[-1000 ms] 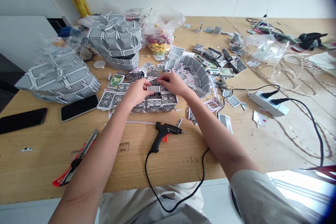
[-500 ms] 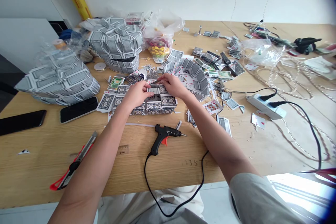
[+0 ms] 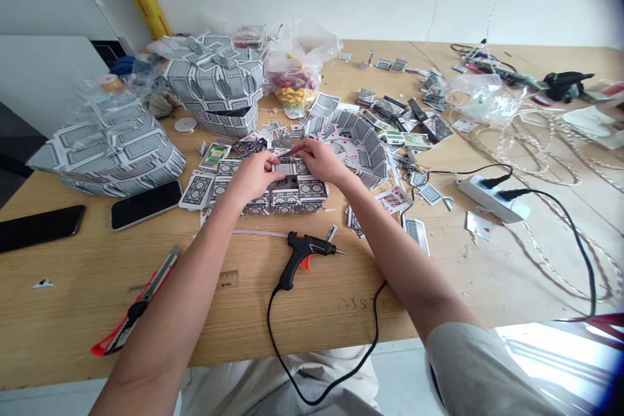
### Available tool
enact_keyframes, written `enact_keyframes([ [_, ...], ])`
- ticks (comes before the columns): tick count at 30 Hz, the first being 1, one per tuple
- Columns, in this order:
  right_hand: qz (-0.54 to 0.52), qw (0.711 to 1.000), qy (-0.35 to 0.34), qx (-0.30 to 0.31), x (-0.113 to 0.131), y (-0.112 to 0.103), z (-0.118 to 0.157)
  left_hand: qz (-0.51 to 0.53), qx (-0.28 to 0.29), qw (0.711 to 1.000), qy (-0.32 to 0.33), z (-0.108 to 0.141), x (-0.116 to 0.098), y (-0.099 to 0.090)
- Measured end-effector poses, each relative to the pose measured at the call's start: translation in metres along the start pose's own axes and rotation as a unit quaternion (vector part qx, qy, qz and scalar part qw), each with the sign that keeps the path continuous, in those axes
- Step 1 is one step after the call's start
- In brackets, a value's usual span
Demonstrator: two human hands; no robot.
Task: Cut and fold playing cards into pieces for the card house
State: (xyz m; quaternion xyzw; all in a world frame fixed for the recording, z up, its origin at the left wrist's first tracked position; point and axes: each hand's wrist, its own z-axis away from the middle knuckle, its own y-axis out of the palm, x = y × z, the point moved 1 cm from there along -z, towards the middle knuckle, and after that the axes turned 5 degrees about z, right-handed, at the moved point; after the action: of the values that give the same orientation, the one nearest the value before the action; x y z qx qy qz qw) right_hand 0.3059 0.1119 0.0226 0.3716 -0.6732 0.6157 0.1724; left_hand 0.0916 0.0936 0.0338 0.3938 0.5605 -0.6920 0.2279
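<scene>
A box-like piece built of patterned playing cards [image 3: 299, 198] lies on the table in front of me. My left hand [image 3: 256, 175] is at its upper middle, fingers pinched on a small folded card [image 3: 281, 172] on top of the piece. From the right, my right hand [image 3: 316, 159] reaches over the far edge, its fingertips closed at the same folded card. A black glue gun [image 3: 305, 253] rests on the near side, nozzle to the right. Behind my right hand stands a ring-shaped tray made of cards [image 3: 373, 143].
Two card-built vessels [image 3: 114, 149] [image 3: 214, 81] stand at the left and back. Phones [image 3: 146, 203] and a red utility knife [image 3: 139, 305] lie at the left. A power strip [image 3: 494, 198], cords, loose cards and a bag of yellow pieces [image 3: 295, 88] are also about.
</scene>
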Motion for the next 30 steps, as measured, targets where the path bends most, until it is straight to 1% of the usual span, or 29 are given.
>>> enact_keyframes([
  [7, 0.01, 1.0, 0.002, -0.002, 0.0001, 0.0007, -0.0002, -0.001, 0.0, 1.0, -0.001, -0.0004, 0.0004, 0.0007],
  [16, 0.015, 1.0, -0.003, -0.001, -0.0008, 0.0009, 0.0, 0.006, 0.003, 1.0, 0.014, -0.0029, 0.0072, 0.0034],
  [30, 0.033, 0.999, -0.015, -0.009, -0.0053, 0.0033, -0.0024, -0.015, 0.005, 1.0, 0.023, 0.0031, -0.0006, 0.0006],
])
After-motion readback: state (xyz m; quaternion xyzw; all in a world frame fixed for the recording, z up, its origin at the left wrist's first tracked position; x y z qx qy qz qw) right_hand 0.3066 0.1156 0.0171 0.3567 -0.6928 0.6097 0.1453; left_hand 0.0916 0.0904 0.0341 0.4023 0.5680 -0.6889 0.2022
